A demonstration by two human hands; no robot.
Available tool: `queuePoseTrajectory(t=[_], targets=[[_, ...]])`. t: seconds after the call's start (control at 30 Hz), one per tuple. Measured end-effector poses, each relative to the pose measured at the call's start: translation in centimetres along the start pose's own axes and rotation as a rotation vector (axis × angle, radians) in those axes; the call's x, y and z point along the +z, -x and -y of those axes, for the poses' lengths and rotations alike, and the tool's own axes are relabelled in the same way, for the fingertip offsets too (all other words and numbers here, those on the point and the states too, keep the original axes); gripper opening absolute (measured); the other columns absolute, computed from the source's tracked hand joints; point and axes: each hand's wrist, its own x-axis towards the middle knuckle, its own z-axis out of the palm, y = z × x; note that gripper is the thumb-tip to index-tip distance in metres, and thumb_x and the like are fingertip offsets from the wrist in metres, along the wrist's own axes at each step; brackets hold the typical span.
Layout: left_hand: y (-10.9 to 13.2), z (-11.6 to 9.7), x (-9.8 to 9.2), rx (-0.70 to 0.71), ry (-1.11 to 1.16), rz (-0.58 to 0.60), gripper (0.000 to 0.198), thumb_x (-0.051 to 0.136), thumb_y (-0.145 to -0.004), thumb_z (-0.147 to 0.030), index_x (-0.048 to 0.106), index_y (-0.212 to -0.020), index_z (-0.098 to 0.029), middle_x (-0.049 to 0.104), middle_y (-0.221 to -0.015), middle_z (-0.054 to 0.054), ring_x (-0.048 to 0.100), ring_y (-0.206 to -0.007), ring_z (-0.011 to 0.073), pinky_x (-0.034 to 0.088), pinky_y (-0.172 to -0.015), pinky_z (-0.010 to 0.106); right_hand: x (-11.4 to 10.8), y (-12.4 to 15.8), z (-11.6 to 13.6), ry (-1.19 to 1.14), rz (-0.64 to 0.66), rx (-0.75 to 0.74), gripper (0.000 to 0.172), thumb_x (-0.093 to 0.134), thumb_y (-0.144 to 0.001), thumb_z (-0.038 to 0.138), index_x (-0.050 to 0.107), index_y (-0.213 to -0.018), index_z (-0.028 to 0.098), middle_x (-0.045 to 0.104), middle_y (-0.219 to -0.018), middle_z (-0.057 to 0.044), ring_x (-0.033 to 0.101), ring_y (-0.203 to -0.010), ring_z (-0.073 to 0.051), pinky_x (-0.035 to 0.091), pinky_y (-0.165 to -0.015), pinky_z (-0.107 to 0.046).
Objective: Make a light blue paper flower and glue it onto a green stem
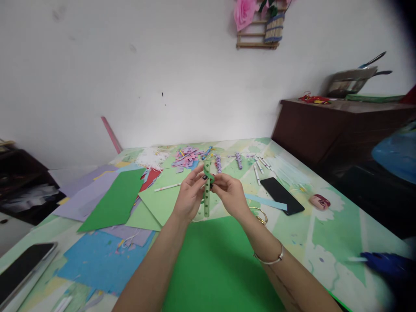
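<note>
Both my hands meet above the table's middle. My left hand pinches a thin green stick with dark dots, held upright. My right hand pinches a darker green paper strip that winds round the stick's upper part. A bangle sits on my right wrist. Below my hands lies a large bright green sheet.
Green, lilac, blue and red paper sheets lie at the left. Paper scraps and white sticks lie at the back. A black phone lies right of my hands, another device at the front left. A dark cabinet with pans stands right.
</note>
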Motion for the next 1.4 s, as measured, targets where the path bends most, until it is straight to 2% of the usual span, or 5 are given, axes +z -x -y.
queuePoseTrajectory(t=[0.33,0.57,0.73,0.93,1.4], targets=[[0.0,-0.1,0.1,0.006,0.006,0.002,0.033,0.066,-0.070,-0.012,0.063,-0.102,-0.021,0.067,-0.085,0.001,0.062,-0.082,0.0133,0.044,-0.080,0.027,-0.1,-0.2,-0.6,0.048,0.015,-0.033,0.011,0.059,-0.067,0.019,0.067,-0.075,0.019,0.069,-0.073,-0.001,0.064,-0.072,-0.017,0.052,-0.073,-0.033],[0.0,-0.1,0.1,0.000,0.008,-0.016,0.033,0.067,-0.069,-0.013,0.063,-0.102,-0.021,0.068,-0.085,0.001,0.062,-0.079,0.0129,0.044,-0.076,0.026,0.0,-0.3,-0.1,-0.117,0.068,0.051,0.014,0.060,-0.064,0.019,0.066,-0.076,0.018,0.068,-0.071,0.000,0.065,-0.070,-0.016,0.053,-0.072,-0.032],[0.0,-0.3,0.1,0.012,-0.003,-0.008,0.035,0.066,-0.070,-0.013,0.063,-0.104,-0.020,0.068,-0.086,0.002,0.062,-0.080,0.0123,0.044,-0.077,0.026,0.0,-0.1,0.1,-0.100,0.091,0.052,0.016,0.062,-0.063,0.018,0.061,-0.079,0.018,0.067,-0.077,-0.001,0.064,-0.076,-0.016,0.051,-0.077,-0.033],[0.0,-0.5,0.1,0.009,-0.017,-0.014,0.035,0.068,-0.068,-0.014,0.063,-0.103,-0.021,0.067,-0.087,0.002,0.061,-0.081,0.0128,0.044,-0.075,0.026,0.2,-0.1,0.0,-0.064,0.083,0.031,0.025,0.064,-0.062,0.018,0.051,-0.084,0.020,0.063,-0.076,0.000,0.062,-0.074,-0.015,0.050,-0.071,-0.030],[0.4,-0.9,0.5,0.021,-0.198,-0.006,0.036,0.069,-0.069,-0.019,0.062,-0.105,-0.020,0.067,-0.093,0.005,0.061,-0.084,0.0175,0.046,-0.077,0.032,1.0,0.6,-0.7,0.331,0.011,-0.067,0.053,0.062,-0.060,0.015,0.036,-0.105,0.024,0.060,-0.083,0.002,0.059,-0.078,-0.017,0.047,-0.073,-0.032]])
